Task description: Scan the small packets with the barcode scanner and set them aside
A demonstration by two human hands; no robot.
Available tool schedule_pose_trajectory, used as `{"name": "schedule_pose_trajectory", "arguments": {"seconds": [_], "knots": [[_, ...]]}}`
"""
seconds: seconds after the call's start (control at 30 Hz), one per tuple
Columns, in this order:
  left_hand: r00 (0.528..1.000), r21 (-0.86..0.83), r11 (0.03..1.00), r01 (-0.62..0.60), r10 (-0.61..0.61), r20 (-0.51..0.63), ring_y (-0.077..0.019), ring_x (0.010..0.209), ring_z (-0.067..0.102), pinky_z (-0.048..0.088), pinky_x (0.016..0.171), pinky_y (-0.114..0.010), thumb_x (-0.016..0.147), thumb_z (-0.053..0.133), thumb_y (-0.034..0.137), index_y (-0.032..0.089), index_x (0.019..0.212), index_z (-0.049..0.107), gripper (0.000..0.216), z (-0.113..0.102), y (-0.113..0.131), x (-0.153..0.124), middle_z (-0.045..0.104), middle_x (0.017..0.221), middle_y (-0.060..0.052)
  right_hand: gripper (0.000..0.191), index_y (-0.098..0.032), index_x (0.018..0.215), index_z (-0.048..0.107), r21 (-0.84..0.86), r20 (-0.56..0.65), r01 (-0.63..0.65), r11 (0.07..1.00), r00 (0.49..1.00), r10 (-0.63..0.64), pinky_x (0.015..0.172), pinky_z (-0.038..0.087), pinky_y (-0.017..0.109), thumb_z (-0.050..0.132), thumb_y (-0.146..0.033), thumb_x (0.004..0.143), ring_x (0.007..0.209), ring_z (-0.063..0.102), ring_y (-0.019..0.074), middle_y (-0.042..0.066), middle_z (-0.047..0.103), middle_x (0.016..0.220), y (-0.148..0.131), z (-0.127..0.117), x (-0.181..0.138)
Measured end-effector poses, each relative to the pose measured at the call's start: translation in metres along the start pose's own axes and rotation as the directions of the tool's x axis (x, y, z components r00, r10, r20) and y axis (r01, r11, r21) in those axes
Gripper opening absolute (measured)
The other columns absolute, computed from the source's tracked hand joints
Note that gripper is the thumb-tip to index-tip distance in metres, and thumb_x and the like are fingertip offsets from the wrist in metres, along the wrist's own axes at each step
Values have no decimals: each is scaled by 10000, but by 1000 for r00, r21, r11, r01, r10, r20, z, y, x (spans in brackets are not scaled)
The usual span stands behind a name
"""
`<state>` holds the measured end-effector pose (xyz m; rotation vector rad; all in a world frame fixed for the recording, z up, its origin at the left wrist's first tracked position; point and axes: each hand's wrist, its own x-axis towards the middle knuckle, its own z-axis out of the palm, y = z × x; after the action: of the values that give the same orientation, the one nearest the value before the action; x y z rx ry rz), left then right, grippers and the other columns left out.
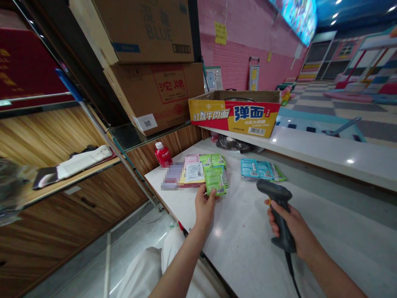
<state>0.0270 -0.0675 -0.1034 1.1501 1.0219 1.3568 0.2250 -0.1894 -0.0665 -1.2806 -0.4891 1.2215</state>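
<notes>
My left hand [205, 205] pinches the lower edge of a green packet [214, 180] between thumb and fingers. That packet is tilted over a spread of flat packets, among them a white one [194, 172] and more green ones [212, 159]. My right hand [287, 221] is wrapped round the handle of a black barcode scanner [281, 207], its head pointing left and its cable running down toward me. Beyond the scanner lies a stack of blue packets [257, 169] with a green one sticking out at its right end.
A red bottle [163, 155] stands at the white counter's [242, 248] left edge. A yellow and red noodle carton [233, 114] sits on the raised ledge [316, 153]. Large cardboard boxes [161, 93] are stacked at back left, above a wooden cabinet [93, 203]. Dark bundled material [234, 143] lies under the ledge.
</notes>
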Motion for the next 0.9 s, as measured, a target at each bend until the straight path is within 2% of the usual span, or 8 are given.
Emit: {"name": "schedule_pose_trajectory", "arguments": {"seconds": [0.1,0.2,0.4,0.57,0.67,0.73,0.83,0.9], "knots": [[998,8,998,61,-61,24,-143,673,613,520,536,-232,670,725,422,144,862,597,361,10,3,1,658,818,-46,416,-179,912,601,161,-90,101,982,992,-88,337,391,175,797,-438,651,389,470,75,-59,569,539,2,-16,13],[987,-30,988,148,-146,61,-119,605,599,472,489,-196,634,762,410,132,824,608,370,31,3,7,671,747,-40,375,-187,894,615,252,-171,203,946,972,-163,353,400,172,796,-412,655,403,478,75,-57,573,546,3,-29,23],[930,-192,934,303,-245,274,-102,628,618,542,619,-239,641,768,268,121,784,652,236,99,3,32,693,769,-49,331,-191,866,615,341,-263,293,893,942,-208,374,412,173,784,-397,668,419,482,72,-59,568,563,4,-36,28],[895,-118,928,354,-300,329,-116,624,632,559,636,-259,651,698,91,126,689,642,76,151,-4,54,687,721,-46,320,-196,856,604,364,-268,297,883,941,-206,369,402,169,778,-392,673,413,468,71,-67,550,548,3,-34,29],[898,-46,942,332,-300,320,-122,587,625,563,611,-272,647,674,69,137,662,615,91,173,-12,63,654,648,-17,336,-197,867,603,355,-276,297,886,939,-204,369,395,169,779,-407,671,410,464,70,-69,546,546,3,-33,31],[917,33,958,285,-283,280,-118,549,607,554,583,-272,645,664,66,148,668,591,112,182,-17,66,616,612,8,359,-198,876,602,347,-281,293,891,939,-199,368,393,171,783,-423,662,407,463,70,-69,547,549,2,-33,31],[962,224,964,145,-190,194,-126,527,597,527,558,-271,654,648,73,168,691,556,137,184,-21,69,589,615,20,370,-200,874,599,342,-283,289,894,939,-195,368,390,172,787,-430,653,406,463,70,-70,549,551,1,-31,32],[977,369,929,30,-104,184,-146,556,615,512,586,-282,667,642,87,177,664,534,140,180,-21,69,595,627,5,361,-201,868,599,340,-286,294,893,937,-199,367,389,173,786,-425,656,406,464,70,-69,550,550,1,-31,32]]}}
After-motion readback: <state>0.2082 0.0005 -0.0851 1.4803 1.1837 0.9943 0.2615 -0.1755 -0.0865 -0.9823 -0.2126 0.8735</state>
